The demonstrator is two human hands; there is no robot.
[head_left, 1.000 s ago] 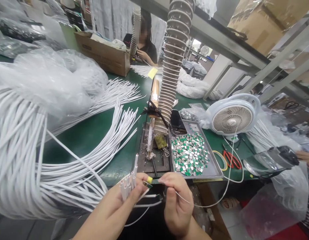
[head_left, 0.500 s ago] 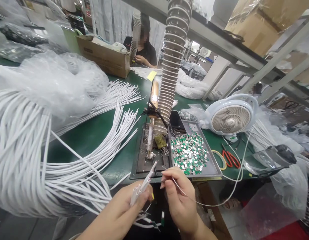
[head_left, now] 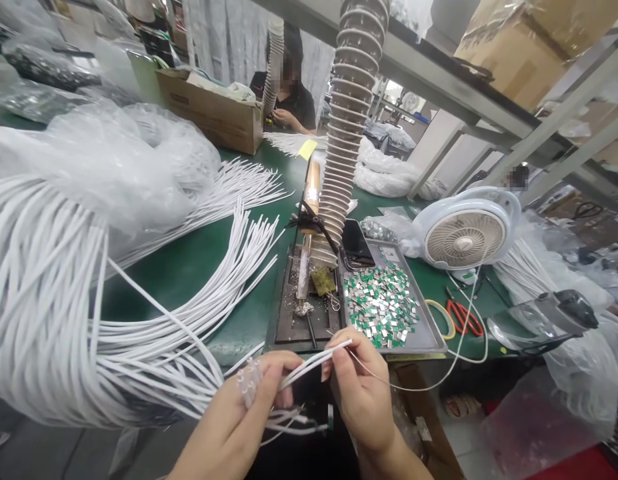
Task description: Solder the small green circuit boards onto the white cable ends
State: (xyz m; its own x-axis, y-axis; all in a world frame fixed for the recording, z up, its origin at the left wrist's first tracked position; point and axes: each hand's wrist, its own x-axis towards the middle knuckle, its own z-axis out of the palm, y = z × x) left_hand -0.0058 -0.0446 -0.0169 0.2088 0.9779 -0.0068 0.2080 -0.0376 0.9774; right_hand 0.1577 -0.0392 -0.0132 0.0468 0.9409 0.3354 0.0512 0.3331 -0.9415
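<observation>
A short bunch of white cables (head_left: 313, 361) is held just in front of a metal tray (head_left: 431, 339). The bunch is pinched between thumb and fingers of the right hand (head_left: 361, 393), while the left hand (head_left: 243, 407) is closed around it, with a cluster of white tube ends (head_left: 249, 381) showing past the left fingers. A thin white wire (head_left: 413, 385) is seen running from beside the right hand to the right, below the tray; whether it is gripped cannot be told.

Green and silver metal pieces (head_left: 381, 307) are heaped in the tray, and a black smartphone (head_left: 356, 243) is laid at its far end. Just left of the tray, a soldering iron with a tan handle (head_left: 312, 193) is propped at a slight tilt over a dark metal plate (head_left: 289, 327), and a ribbed white hose (head_left: 353, 87) rises just behind it. Further left, a large bundle of white cables (head_left: 39, 293) is spread across the green bench (head_left: 189, 280), beneath a clear plastic bag (head_left: 103, 160).

To the right of the tray, a white desk fan (head_left: 463, 239) and red-handled scissors (head_left: 463, 318) are placed. Well beyond the tray, a cardboard box (head_left: 209, 113) and a yellow note (head_left: 307, 149) are seen, with a seated co-worker (head_left: 289, 100) behind them. Any print on the box or note is too small to be read.
</observation>
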